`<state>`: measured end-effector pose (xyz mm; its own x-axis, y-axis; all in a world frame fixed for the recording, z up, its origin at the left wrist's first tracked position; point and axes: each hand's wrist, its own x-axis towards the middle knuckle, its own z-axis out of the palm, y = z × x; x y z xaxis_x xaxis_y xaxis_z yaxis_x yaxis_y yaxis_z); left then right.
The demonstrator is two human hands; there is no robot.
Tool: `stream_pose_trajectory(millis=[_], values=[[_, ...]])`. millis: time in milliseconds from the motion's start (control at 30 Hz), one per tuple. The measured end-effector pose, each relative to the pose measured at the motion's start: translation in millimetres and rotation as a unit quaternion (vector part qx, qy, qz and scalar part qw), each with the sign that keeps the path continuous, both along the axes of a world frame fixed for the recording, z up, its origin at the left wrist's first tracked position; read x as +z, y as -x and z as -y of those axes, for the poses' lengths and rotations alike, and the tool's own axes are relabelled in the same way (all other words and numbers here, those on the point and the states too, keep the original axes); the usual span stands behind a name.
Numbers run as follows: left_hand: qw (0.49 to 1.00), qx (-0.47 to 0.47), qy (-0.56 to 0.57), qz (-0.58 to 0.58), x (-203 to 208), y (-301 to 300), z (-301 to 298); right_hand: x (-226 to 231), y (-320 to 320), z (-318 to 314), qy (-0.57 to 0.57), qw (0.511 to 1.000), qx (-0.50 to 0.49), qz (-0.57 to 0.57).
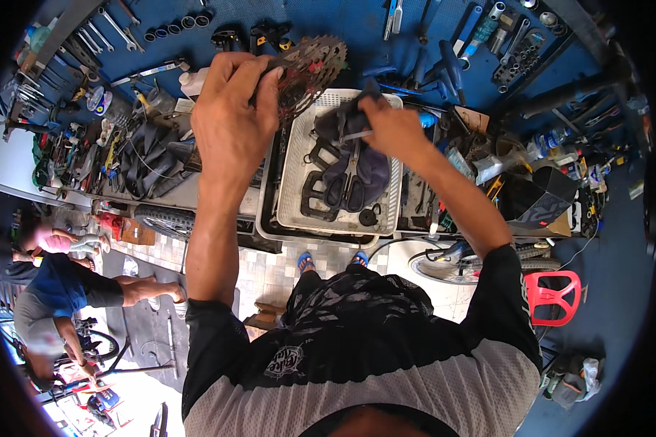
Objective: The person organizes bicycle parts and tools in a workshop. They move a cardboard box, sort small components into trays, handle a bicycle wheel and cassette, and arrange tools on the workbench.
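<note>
My left hand (232, 120) is raised over the bench and closed on the edge of a bicycle cassette (310, 76), a stack of dark toothed sprockets with some red inside. My right hand (397, 131) pinches a dark rag (339, 120), which hangs over a white plastic basket (291, 197). A thin shiny piece shows just under the right fingers; I cannot tell what it is. In the basket lie black-handled scissors (346, 191), a black bicycle pedal (315, 195), a dark purplish cloth (373, 171) and a small round black part (370, 215).
Wrenches (116, 30) and other tools hang on the blue wall panel (328, 18). Cluttered tools and dark rubber tubes (153, 164) cover the bench at left. A black box (543, 197) stands at right, near a red plastic stool (554, 297). Another person (58, 288) bends over a bicycle at left.
</note>
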<state>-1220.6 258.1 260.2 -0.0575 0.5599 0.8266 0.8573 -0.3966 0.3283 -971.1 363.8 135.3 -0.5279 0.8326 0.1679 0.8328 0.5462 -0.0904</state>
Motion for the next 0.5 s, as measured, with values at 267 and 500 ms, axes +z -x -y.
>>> stream_pose_trajectory(millis=[267,500], values=[[1.0,0.001,0.003,-0.005,-19,3,5,-9,2,68,0.113,0.962,0.16,0.189],[1.0,0.002,0.003,-0.018,-22,1,10,-37,9,54,0.028,0.964,0.217,0.148]])
